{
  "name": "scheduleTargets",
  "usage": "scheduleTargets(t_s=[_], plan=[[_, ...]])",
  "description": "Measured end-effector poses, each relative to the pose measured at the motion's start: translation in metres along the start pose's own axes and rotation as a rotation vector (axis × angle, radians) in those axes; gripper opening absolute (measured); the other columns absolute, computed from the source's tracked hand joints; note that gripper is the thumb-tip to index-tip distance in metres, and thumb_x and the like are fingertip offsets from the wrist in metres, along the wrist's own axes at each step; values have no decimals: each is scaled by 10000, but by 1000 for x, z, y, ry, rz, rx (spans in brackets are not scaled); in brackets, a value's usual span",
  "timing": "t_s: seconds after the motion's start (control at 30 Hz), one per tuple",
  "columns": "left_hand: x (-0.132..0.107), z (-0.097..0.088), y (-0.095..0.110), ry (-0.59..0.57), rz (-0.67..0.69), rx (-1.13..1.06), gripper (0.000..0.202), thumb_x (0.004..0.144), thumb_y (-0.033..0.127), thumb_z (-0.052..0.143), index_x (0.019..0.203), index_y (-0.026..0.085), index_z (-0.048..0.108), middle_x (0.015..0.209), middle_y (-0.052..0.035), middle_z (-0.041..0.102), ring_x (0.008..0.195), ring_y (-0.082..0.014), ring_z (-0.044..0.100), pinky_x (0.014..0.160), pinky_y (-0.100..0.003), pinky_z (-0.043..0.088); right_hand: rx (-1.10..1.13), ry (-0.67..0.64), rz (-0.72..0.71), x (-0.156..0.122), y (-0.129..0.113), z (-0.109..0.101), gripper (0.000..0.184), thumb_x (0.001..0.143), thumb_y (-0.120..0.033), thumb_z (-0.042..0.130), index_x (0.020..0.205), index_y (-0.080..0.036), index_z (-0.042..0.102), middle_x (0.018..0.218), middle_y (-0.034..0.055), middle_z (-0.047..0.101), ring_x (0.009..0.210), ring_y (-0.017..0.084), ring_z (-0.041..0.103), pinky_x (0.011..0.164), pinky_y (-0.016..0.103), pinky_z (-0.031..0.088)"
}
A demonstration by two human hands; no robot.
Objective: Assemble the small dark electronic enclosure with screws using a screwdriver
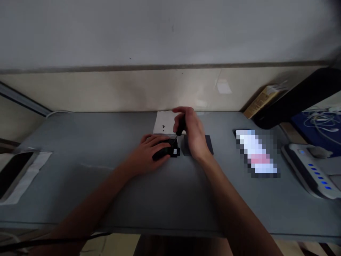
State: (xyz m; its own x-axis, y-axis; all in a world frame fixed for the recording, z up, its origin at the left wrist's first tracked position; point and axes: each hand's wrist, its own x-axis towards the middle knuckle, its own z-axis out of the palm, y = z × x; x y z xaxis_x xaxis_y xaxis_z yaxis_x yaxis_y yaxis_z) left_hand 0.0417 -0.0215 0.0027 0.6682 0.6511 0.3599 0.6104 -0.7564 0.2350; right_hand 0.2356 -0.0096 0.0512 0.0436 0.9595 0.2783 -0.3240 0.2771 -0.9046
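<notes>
My right hand (194, 137) is closed around the dark handle of a screwdriver (181, 127). The thin shaft points down and left, its tip at a small black device (174, 152) with a white round label. Across the device's left part lies my left hand (149, 151), thumb and fingers on either side, pinning it against the table. The device's exact kind is hard to make out. Just behind the hands is a sheet of white paper (160, 119) bearing several tiny dark screws (163, 126). A dark flat panel (209, 142) is partly covered by my right hand.
On the grey table (128, 206), a lit phone (255, 153) lies at right, beside a power strip (311, 170). A black cylinder (298, 96) and a yellowish box (262, 101) stand at the back right. A dark slab (16, 170) rests on paper at far left.
</notes>
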Motion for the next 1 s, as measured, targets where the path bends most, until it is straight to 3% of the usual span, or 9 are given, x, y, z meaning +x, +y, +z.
scheduleTargets(t_s=[0.13,0.27,0.4,0.5,0.57,0.67,0.8,0.93,1.0], plan=[[0,0,0,-18,-19,-15,273,1021,401,561,1212,253,688,1350,-85,701,1245,-271,659,1110,-499,466,193,-41,100,4,2,-7,381,802,-583,787,853,-240,630,877,-16,640,777,126,626,704,283,507],[0,-3,3,-16,-20,-4,250,1042,365,539,1201,237,683,1357,-75,694,1247,-258,654,1113,-473,465,205,6,125,7,3,-11,511,703,-475,903,756,-243,450,749,-71,576,597,83,541,594,253,444],[-1,-1,0,1,20,-13,257,1038,379,546,1189,236,696,1361,-92,691,1236,-274,659,1111,-498,463,65,36,50,7,6,-8,573,723,-632,849,748,-251,421,643,-87,446,530,80,412,526,257,361],[-2,1,-2,-3,16,-21,270,1034,388,558,1213,239,695,1361,-105,689,1229,-285,661,1098,-513,469,88,13,50,7,4,-3,551,821,-803,630,831,-256,568,667,-45,459,581,118,467,557,287,399],[-3,2,-3,13,21,-22,274,1039,386,550,1213,232,695,1350,-107,694,1213,-287,669,1082,-509,480,128,2,73,6,1,-1,553,880,-803,540,878,-259,640,700,-15,498,634,143,522,586,303,431],[-3,3,-2,42,35,-15,273,1048,379,536,1206,225,697,1334,-105,702,1203,-278,674,1070,-493,487,191,-12,102,4,-4,-1,426,815,-664,735,816,-251,627,796,-5,569,749,145,587,666,288,481],[-2,3,-2,31,28,-25,259,1030,386,568,1188,234,706,1341,-101,701,1225,-270,661,1081,-479,478,249,-23,140,2,-5,-4,524,659,-514,915,749,-245,475,822,-40,568,735,116,605,670,261,486],[-1,3,-2,29,13,-31,266,1019,388,583,1192,226,706,1328,-110,705,1227,-270,660,1081,-474,478,54,63,49,5,1,-3,586,713,-608,860,750,-259,392,666,-83,432,512,79,425,500,253,355],[-1,3,-2,26,3,-32,257,1012,382,592,1183,229,708,1333,-105,705,1233,-270,659,1087,-473,477,-35,75,20,7,3,-4,541,815,-750,682,780,-261,452,644,-70,418,519,99,435,516,268,378]])
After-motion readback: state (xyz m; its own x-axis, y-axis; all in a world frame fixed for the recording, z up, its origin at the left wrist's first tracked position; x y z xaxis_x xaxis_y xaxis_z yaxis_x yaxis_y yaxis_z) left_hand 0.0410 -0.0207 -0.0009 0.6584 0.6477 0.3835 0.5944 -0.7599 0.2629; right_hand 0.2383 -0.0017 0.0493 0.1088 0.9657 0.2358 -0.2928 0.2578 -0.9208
